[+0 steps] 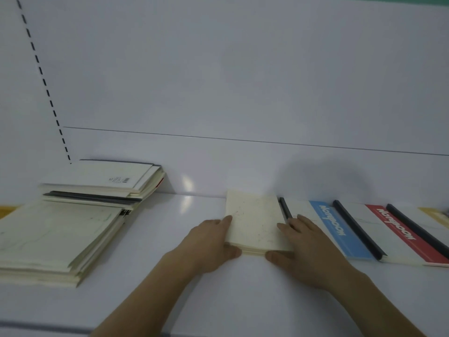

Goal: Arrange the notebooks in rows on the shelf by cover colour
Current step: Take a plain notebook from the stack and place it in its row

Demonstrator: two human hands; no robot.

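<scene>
Notebooks in the cream stack (254, 222), apparently several, pinched by left hand (211, 242) and right hand (301, 246), should be squared flush beside the blue-banded notebook (340, 232).

A white shelf (243, 300) carries a cream notebook (255, 222) at the middle, just beside a row of blue-banded (340, 234) and red-banded (398, 234) notebooks with black spines to its right. Well apart on the left lie two stacks of pale notebooks (56, 234), the rear stack (109, 183) against the back panel.
</scene>
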